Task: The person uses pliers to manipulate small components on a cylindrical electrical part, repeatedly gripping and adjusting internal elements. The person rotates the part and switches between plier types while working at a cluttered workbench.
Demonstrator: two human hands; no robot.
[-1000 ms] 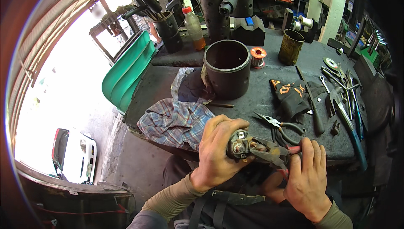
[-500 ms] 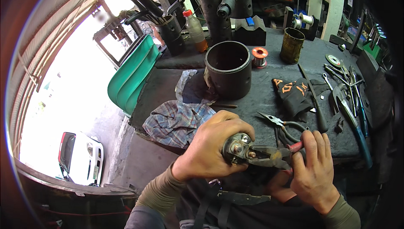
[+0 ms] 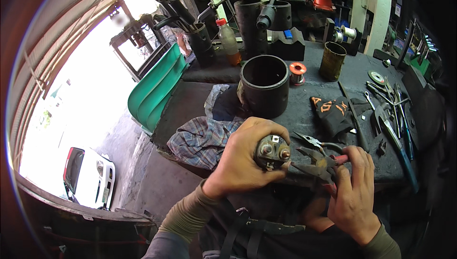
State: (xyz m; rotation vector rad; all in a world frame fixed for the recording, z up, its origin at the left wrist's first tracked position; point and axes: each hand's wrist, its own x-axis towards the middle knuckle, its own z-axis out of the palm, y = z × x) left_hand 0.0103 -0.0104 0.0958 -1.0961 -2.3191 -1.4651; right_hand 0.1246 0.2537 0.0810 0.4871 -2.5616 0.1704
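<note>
My left hand [image 3: 243, 164] wraps round a dark cylindrical starter solenoid [image 3: 270, 150], whose end with two copper terminal studs faces up toward me. In my right hand [image 3: 356, 190] is a pair of red-handled pliers [image 3: 322, 165]. The pliers' jaws are spread and point at the solenoid, a small gap to its right. Just beyond them, long-nose pliers [image 3: 312, 141] with dark handles lie on the bench, partly hidden by the pliers I hold.
The dark workbench [image 3: 304, 99] bears a thick black pipe section [image 3: 264, 92], a solder spool [image 3: 297, 74], a rusty can [image 3: 332, 64] and a plaid cloth [image 3: 200, 140]. A black cloth [image 3: 331, 116], a file [image 3: 354, 121] and blue-handled cutters [image 3: 402, 149] lie to the right.
The plier jaws have come off the solenoid's terminal stud, opened wide and moved slightly right. The solenoid has turned in my left hand, so both studs show more plainly.
</note>
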